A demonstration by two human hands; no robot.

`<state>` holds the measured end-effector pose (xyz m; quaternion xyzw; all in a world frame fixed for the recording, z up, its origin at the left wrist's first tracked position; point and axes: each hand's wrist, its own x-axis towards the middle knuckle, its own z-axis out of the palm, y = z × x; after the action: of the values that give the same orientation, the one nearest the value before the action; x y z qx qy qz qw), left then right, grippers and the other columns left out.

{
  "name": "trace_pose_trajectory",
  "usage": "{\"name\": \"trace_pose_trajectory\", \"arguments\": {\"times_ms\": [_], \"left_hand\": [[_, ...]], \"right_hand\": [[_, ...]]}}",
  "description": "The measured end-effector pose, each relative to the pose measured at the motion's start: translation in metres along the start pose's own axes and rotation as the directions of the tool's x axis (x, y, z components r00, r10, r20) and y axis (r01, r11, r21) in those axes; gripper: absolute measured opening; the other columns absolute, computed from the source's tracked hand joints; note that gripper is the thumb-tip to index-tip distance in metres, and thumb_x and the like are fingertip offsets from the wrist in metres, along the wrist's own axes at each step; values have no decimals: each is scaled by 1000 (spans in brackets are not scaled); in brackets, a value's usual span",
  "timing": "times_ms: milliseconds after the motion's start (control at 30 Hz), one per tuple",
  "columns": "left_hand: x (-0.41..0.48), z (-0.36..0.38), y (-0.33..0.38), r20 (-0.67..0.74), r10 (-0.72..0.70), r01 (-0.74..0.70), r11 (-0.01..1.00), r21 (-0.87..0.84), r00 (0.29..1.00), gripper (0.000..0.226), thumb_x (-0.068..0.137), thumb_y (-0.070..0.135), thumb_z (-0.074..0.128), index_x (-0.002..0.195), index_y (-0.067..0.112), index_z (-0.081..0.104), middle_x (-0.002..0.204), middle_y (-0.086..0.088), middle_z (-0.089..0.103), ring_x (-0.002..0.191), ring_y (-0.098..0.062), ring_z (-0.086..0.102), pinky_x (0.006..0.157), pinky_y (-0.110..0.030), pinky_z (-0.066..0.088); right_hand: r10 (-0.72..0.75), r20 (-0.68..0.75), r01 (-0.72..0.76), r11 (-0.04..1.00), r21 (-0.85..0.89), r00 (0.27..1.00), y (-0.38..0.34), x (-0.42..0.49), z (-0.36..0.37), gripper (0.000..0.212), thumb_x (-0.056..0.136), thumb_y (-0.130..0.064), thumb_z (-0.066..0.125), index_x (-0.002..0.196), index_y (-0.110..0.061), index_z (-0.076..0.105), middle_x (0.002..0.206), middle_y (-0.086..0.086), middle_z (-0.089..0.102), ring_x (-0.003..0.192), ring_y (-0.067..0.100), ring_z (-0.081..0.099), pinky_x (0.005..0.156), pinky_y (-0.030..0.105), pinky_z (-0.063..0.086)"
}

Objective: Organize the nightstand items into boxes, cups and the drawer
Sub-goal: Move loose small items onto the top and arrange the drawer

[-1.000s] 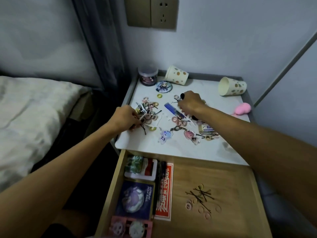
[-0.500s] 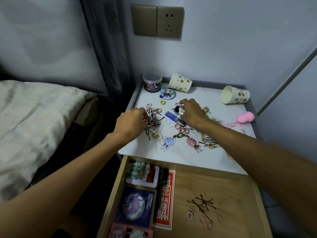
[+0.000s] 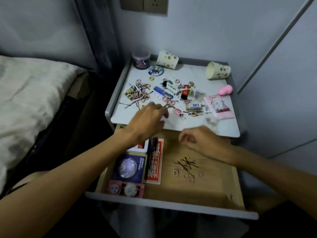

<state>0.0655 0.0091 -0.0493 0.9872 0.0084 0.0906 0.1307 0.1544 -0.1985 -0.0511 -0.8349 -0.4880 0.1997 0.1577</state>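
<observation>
The white nightstand top (image 3: 188, 125) is strewn with hair ties and pins (image 3: 137, 93), a blue lighter (image 3: 162, 91), a red lighter (image 3: 185, 93), an eraser (image 3: 194, 106) and a pink packet (image 3: 218, 106). Two paper cups (image 3: 167, 61) (image 3: 217, 70) lie on their sides at the back. Below, the open drawer (image 3: 205, 189) holds loose pins and ties (image 3: 186, 166). My left hand (image 3: 147, 121) hovers over the top's front edge with its fingers curled down. My right hand (image 3: 204, 141) is above the drawer, fingers curled; whatever they hold is hidden.
A clear round box (image 3: 141, 60) and a round badge (image 3: 155, 70) sit back left, a pink sponge (image 3: 225, 90) at the right. The drawer's left side holds a red card box (image 3: 155, 162), a black pen (image 3: 151, 152) and a blue box (image 3: 127, 166). A bed (image 3: 25, 100) lies left.
Both hands have pulled back from the clutter. The right one went from the tabletop to over the drawer, and the left one moved from the hair-tie pile to the front edge.
</observation>
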Motion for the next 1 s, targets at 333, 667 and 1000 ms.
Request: {"name": "trace_pose_trajectory", "arguments": {"times_ms": [333,667,1000], "left_hand": [[-29,113,52,592,138,-179,984,11,794,111,74,42,83,155,18,13,146,-13,29,118,-34,53,84,-42,51],[-16,155,45,533,235,-152,969,-196,813,75,84,16,76,148,18,36,161,-6,21,133,-30,45,102,-37,45],[-19,156,58,457,211,-167,977,-134,864,55,95,3,54,147,11,38,153,-12,27,111,-33,61,91,-35,48]], "right_hand": [[514,176,-463,847,-263,840,43,-60,108,93,71,-61,75,140,-16,31,146,11,30,118,28,52,98,43,46],[429,-4,-429,903,-31,903,56,-47,120,28,91,-29,67,115,-19,60,122,-1,54,108,11,50,85,22,37],[307,6,-305,944,125,952,66,-41,123,70,82,-14,76,143,-13,41,138,1,37,125,13,41,109,24,35]]}}
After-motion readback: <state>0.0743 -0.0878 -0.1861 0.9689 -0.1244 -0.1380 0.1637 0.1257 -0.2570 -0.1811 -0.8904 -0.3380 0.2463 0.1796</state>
